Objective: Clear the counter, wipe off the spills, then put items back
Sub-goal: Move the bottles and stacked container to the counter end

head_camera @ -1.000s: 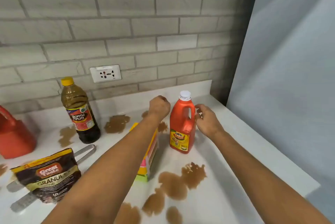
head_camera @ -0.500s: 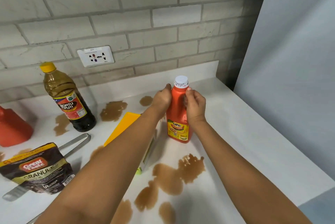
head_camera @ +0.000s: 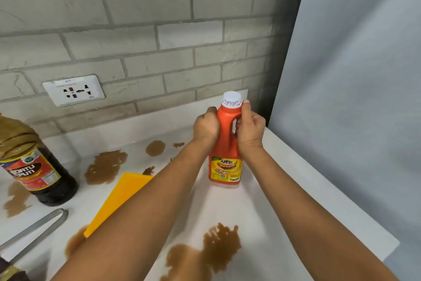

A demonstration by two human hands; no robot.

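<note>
Both hands, the left hand (head_camera: 206, 127) and right hand (head_camera: 250, 130), hold the red bottle (head_camera: 225, 144) tight in their grip at the back of the table (head_camera: 307, 189), so clearing has only begun and the brown spills (head_camera: 205, 251) still need wiping.

Two bare forearms reach into view. The left hand (head_camera: 206, 127) and right hand (head_camera: 250, 129) wear nothing. No sleeves show.

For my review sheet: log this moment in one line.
phase: clearing | left hand: shut on ketchup bottle | right hand: same | bottle upright on counter | spills: unwiped
</note>
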